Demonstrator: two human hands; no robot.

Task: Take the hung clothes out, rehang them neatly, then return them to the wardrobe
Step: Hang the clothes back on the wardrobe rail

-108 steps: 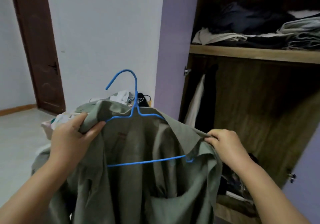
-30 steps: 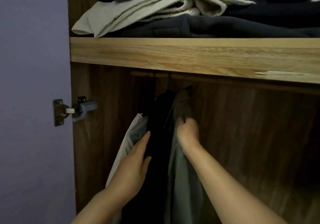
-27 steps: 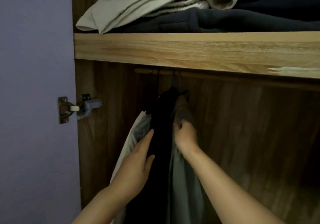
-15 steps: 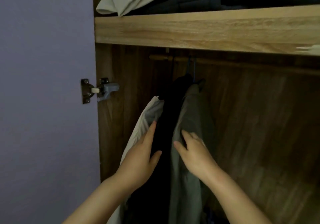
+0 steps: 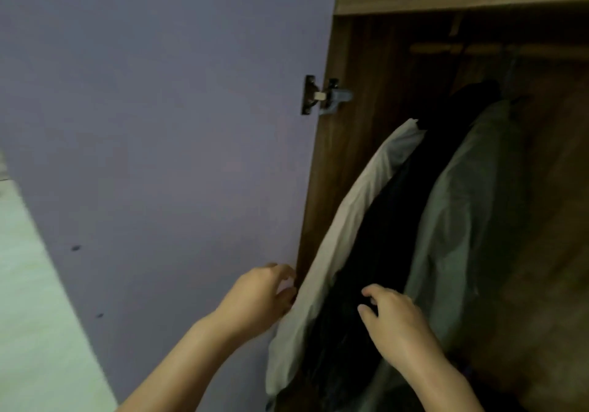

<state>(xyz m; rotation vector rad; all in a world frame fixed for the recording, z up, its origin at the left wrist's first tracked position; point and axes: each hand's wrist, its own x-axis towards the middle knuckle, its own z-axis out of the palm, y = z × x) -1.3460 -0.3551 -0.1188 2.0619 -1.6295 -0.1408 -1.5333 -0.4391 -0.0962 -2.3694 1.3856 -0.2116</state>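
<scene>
both hands (image 5: pixel 255 297) (image 5: pixel 395 325) dropped lower — purple door (image 5: pixel 159 125) crowds clothes (image 5: pixel 357 227).

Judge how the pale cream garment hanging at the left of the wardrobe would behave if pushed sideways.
The pale cream garment probably gives way limply: it hangs in a soft curve with a drooping lower end. It likely swings from the wooden rail rather than sliding, though its hanger is hidden. It may drag the black garment pressed against it.
</scene>
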